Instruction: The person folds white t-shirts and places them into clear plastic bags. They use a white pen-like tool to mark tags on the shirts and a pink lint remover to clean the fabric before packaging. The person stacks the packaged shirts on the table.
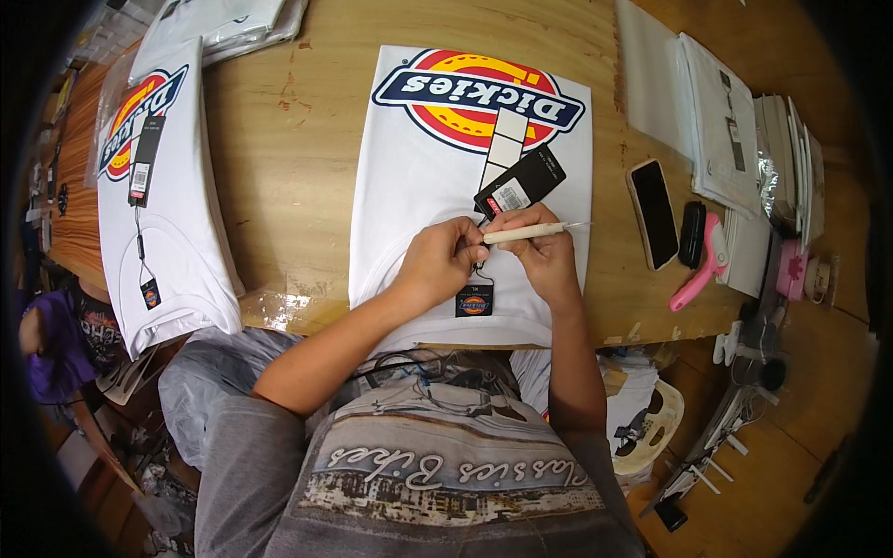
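A folded white T-shirt [395,177] lies in front of me, its red, yellow and navy chest print upside down to me. On it rest a black hang tag [535,177] and a strip of white stickers [505,149]. My left hand [437,262] is closed in a pinch at the tag's cord, by the shirt's neckline. Close against it, my right hand [544,253] grips a slim cream-handled tool [521,232] whose thin tip points right. Fingers hide the exact point where the cord is held. Below them sits a small black neck label [473,302].
Another folded, tagged T-shirt [172,251] lies at the left, with plastic-wrapped garments [228,23] behind it. To the right are a phone [654,214], a black object [691,234], a pink-handled item [704,270] and bagged white garments [721,121]. The wooden table [279,167] ends near my body.
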